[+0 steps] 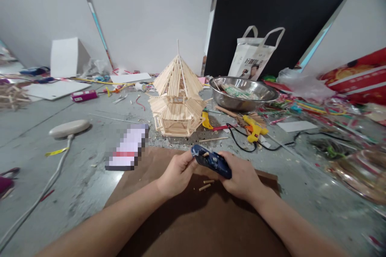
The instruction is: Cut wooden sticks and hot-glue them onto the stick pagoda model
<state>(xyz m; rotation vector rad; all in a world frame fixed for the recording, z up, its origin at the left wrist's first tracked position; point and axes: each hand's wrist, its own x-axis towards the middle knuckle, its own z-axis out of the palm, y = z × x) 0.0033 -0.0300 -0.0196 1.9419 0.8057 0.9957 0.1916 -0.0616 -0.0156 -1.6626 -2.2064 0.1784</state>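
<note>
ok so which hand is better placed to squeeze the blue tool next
Probably the right: the right hand already wraps around one end of the blue tool. The left hand is at the opposite end, and whether it pinches anything there is unclear.

Tool [221,165]: scuffed, plastic-looking. Model house [172,78]: bare matt wood, ridged. Bowl [232,101]: smooth, glossy metal. Glue gun [256,129]: smooth plastic. Sheet [193,225]: matt paper.
</note>
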